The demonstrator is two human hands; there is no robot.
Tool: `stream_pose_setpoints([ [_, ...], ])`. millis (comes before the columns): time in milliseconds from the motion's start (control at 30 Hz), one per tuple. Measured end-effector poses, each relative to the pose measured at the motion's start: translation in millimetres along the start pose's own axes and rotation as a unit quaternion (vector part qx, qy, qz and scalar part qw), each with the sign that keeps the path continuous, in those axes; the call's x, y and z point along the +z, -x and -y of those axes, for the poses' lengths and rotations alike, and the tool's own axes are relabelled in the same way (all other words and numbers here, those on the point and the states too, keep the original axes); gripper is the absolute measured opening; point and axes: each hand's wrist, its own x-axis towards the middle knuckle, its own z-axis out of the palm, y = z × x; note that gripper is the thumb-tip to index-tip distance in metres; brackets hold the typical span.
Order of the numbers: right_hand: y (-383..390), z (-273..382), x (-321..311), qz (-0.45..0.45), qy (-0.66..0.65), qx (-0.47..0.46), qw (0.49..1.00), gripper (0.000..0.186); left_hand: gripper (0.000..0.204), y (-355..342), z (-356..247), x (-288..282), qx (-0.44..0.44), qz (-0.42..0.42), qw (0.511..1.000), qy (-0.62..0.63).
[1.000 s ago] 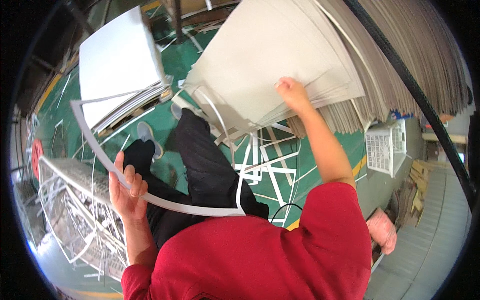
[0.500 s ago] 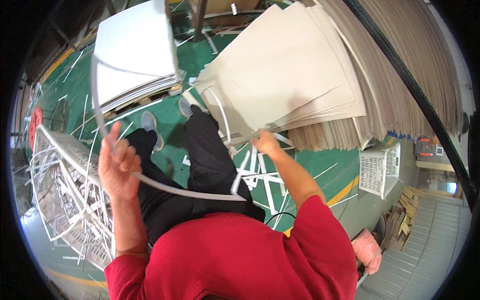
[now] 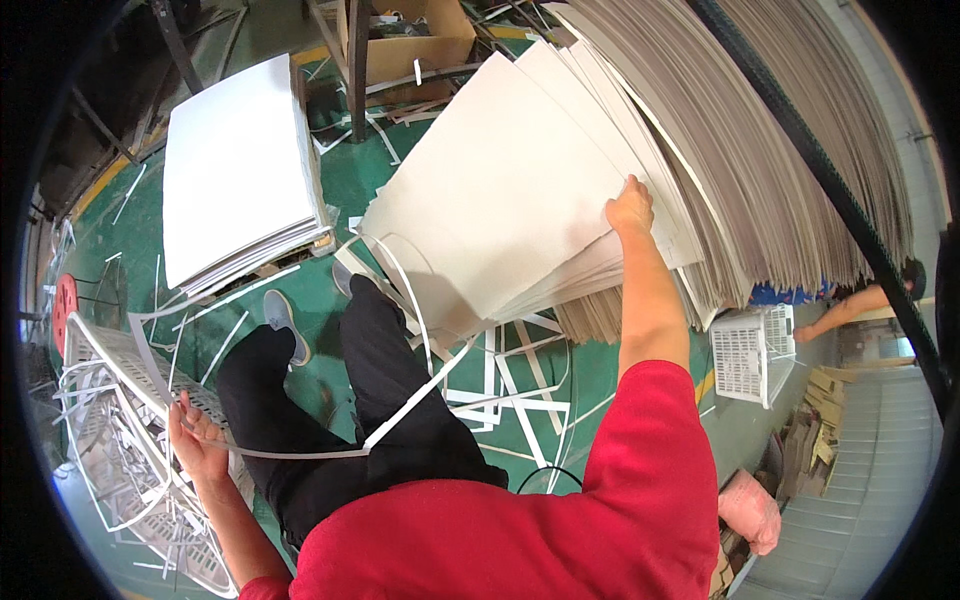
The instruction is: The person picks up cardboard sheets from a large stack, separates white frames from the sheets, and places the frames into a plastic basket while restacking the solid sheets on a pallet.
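My left hand (image 3: 198,440) is out at the left, its fingers closed round a thin white strip (image 3: 300,455). The strip bends at a corner over my thigh, and its other end curls up past my fingers. On the right, my right hand (image 3: 630,207) grips the right edge of the top large pale cardboard sheet (image 3: 490,190), thumb on its upper face. More sheets lie fanned out underneath. Another curved pale strip (image 3: 405,280) hangs over the near left corner of the sheets; whether it joins the held one I cannot tell.
White sheets (image 3: 235,160) are stacked at the far left. White crates (image 3: 130,365) full of scrap strips stand left. Loose strips (image 3: 520,390) litter the green floor. A tall cardboard stack (image 3: 800,150), a white crate (image 3: 745,355) and another person's arm (image 3: 850,310) are right. A dark bar (image 3: 800,130) crosses above.
My right hand has moved from the sheets' near left corner up to the right edge of the top sheet. The left hand has dropped lower and outward with the strip.
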Motion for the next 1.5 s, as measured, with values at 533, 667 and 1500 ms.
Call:
stream_pose_setpoints([
  [533, -28, 45, -22, 0.075, 0.082, 0.042, 0.993, 0.057, 0.022, -8, 27, -48, -0.007, -0.200, 0.980, -0.001],
  [667, -43, 41, -20, 0.108, 0.015, 0.016, 0.994, 0.056, 0.021, -10, 30, -46, -0.027, -0.200, 0.979, 0.023],
  [1500, 137, 90, -200, 0.112, -0.098, -0.310, 0.939, 0.038, 0.030, -59, 55, -58, -0.148, 0.046, 0.982, -0.111],
])
